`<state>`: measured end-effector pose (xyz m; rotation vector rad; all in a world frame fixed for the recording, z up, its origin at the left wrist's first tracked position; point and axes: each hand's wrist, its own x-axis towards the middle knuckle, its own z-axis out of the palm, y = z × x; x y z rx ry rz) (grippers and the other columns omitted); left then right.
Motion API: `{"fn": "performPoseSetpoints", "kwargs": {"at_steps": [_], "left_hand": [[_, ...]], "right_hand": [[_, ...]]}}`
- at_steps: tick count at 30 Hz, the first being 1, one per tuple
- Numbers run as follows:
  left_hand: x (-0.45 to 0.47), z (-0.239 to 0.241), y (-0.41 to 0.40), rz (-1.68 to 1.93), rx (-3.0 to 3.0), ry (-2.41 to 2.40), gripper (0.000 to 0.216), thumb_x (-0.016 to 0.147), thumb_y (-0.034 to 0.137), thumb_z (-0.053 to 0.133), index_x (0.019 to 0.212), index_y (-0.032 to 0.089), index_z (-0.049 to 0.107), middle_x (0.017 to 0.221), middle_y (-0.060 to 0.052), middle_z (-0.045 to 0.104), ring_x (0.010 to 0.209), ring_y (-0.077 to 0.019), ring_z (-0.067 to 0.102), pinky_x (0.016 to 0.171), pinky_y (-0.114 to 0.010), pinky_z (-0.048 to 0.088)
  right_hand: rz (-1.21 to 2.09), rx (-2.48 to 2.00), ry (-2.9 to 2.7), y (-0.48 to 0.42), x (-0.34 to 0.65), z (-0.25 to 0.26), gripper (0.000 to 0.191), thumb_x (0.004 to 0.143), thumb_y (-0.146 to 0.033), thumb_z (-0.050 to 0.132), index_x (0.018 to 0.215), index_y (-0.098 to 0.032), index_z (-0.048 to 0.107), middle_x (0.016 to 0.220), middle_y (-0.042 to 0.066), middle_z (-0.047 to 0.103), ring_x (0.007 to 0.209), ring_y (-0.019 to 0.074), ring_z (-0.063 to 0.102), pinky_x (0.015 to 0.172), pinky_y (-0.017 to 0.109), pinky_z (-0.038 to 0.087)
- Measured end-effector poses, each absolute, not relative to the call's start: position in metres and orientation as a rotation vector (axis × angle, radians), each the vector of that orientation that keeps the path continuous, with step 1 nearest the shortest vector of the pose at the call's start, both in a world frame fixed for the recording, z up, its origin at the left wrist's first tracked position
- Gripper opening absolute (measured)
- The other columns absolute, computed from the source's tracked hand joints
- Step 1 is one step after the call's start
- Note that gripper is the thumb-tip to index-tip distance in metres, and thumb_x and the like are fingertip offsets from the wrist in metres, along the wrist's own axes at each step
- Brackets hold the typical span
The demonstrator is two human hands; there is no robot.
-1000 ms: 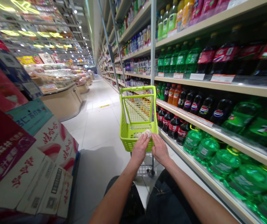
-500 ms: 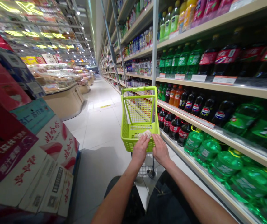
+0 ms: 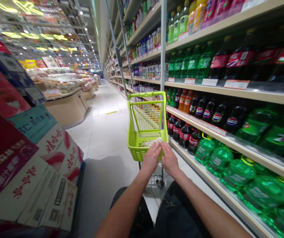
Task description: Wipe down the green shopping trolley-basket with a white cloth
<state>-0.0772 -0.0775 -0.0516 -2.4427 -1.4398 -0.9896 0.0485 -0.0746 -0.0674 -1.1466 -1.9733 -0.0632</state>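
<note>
In front of me stands a lime-green shopping cart (image 3: 132, 137) with a slotted basket and a raised frame at its far side. Both my hands meet over the basket's near rim. My left hand (image 3: 152, 157) is closed, with its fingertips against a crumpled, whitish, thin piece, maybe cloth or plastic (image 3: 153, 142). Beside it, my right hand (image 3: 169, 158) has its fingers bent together, their tips touching the left fingertips at the same whitish piece. The hands cover part of that piece and part of the rim.
Soda bottles (image 3: 240, 62) crowd the shelves (image 3: 271, 92) on the right, with large green bottles (image 3: 240, 175) on the lowest level. Stacked drink cartons (image 3: 40, 178) stand close on the left. A pale tiled aisle (image 3: 107, 129) runs ahead past a rounded display counter (image 3: 67, 109).
My hands have drawn closer together, the right fingertips now meeting the left ones over the whitish piece. The view has shifted slightly; the cart stays just ahead.
</note>
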Motion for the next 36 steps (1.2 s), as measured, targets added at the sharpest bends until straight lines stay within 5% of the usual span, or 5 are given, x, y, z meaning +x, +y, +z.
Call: {"fn": "performPoseSetpoints", "kwargs": {"at_steps": [11,19,27,36], "left_hand": [[-0.156,-0.021,-0.074,-0.914,-2.148,-1.998,0.036,0.077,0.005,0.044,0.107,0.017,0.059,0.119,-0.009,0.056,0.107,-0.0202,0.054,0.091,-0.038,0.045],[-0.087,-0.047,-0.080,-1.054,-2.475,-1.416,0.040,0.081,0.009,0.041,0.117,0.019,0.051,0.127,-0.008,0.050,0.120,-0.0170,0.041,0.100,-0.039,0.038],[-0.177,-0.075,-0.101,-1.302,-1.867,-1.732,0.047,0.076,-0.001,0.034,0.113,0.020,0.055,0.124,-0.006,0.052,0.118,-0.0158,0.044,0.100,-0.035,0.038],[-0.078,-0.092,-0.090,-1.264,-2.225,-1.348,0.037,0.082,0.008,0.036,0.114,0.018,0.054,0.121,-0.007,0.055,0.122,-0.0172,0.039,0.098,-0.037,0.040]], "right_hand": [[-0.066,-1.212,-2.001,-0.073,0.047,-0.064,0.060,0.067,-0.004,0.037,0.127,-0.007,0.039,0.129,0.013,0.044,0.124,0.0213,0.033,0.101,0.041,0.034],[-0.087,-1.221,-2.006,-0.073,0.046,-0.059,0.059,0.067,-0.003,0.035,0.126,-0.007,0.041,0.129,0.013,0.045,0.122,0.0212,0.037,0.100,0.039,0.035],[-0.057,-1.249,-2.032,-0.077,0.043,-0.063,0.059,0.068,-0.002,0.036,0.126,-0.007,0.041,0.130,0.012,0.045,0.126,0.0219,0.031,0.101,0.039,0.034],[-0.092,-1.208,-2.008,-0.065,0.055,-0.070,0.060,0.066,-0.003,0.035,0.125,-0.007,0.042,0.127,0.013,0.047,0.125,0.0220,0.033,0.101,0.042,0.034]]}}
